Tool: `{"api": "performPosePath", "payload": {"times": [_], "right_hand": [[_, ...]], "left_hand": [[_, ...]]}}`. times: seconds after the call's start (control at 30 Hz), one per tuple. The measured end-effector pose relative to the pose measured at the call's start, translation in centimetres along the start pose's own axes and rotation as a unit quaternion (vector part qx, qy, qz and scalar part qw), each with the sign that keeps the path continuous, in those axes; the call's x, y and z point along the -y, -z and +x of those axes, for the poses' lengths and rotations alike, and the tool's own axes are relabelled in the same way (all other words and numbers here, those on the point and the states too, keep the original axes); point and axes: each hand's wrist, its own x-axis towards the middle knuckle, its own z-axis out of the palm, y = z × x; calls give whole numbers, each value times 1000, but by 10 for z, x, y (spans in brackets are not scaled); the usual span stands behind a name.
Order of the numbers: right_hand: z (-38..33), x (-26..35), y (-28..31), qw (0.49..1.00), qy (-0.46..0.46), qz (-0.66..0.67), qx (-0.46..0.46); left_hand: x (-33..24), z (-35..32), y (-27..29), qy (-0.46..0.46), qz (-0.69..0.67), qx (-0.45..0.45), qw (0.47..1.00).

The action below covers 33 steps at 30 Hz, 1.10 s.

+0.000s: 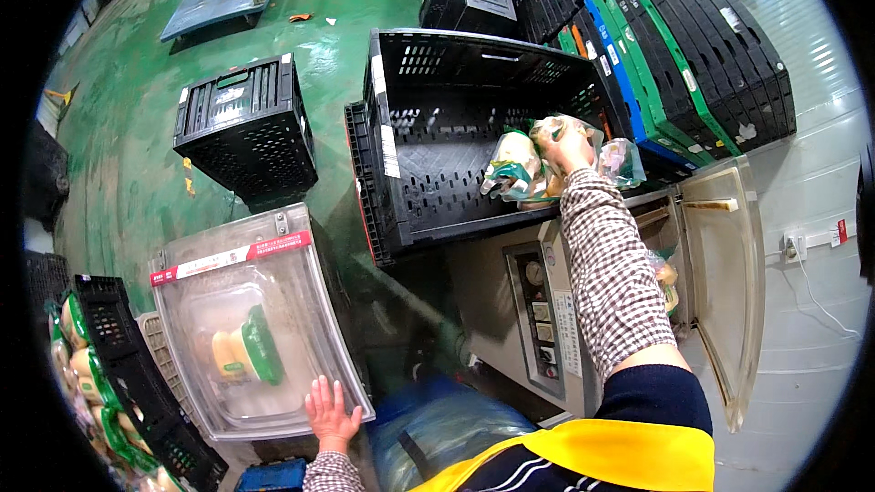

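Observation:
My right hand [567, 148] reaches into a large black slatted crate [428, 210] and grips a clear bag of pale produce [551, 128] at its right end. Against it lies another filled bag [515, 159] with green print, and a third small bag [618, 162] sits by the crate's right wall. My left hand [330, 412] rests with fingers spread on the near right corner of a clear domed machine lid [301, 310]. The lid is down. Under it lies a pale tan package with a green end [251, 351].
A second machine [538, 301] with a control panel has its clear lid [725, 282] raised at the right. Stacked folded crates [693, 46] stand at the back right. A smaller black crate [246, 132] is on the green floor. Packed produce [87, 374] fills a crate at the lower left.

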Motion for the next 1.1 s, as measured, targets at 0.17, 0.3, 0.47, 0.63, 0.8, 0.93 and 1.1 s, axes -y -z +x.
{"api": "performPosePath", "payload": {"times": [0.17, 0.3, 0.47, 0.63, 0.8, 0.93, 1.1], "right_hand": [[45, -58, -16, 993, 38, 99, -47], [40, -66, -4, 994, 22, 96, -43], [33, -84, 5, 972, 56, 177, -146], [40, -75, 40, 946, 123, 217, -206], [47, -56, 53, 905, 186, 351, -154], [20, -12, 64, 911, 248, 307, -123], [10, 36, 49, 900, 366, 123, -202]], "left_hand": [[-1, 0, -2, -6, -14, -3, 1000], [2, -5, -4, -3, -7, 1, 1000], [0, 0, -2, -9, -13, -9, 1000], [0, 0, -1, -9, -19, -6, 1000], [-1, 1, -1, 0, -13, 2, 1000], [-2, 2, 2, -1, -29, -14, 999], [1, 1, -1, -8, -20, -17, 1000]]}}
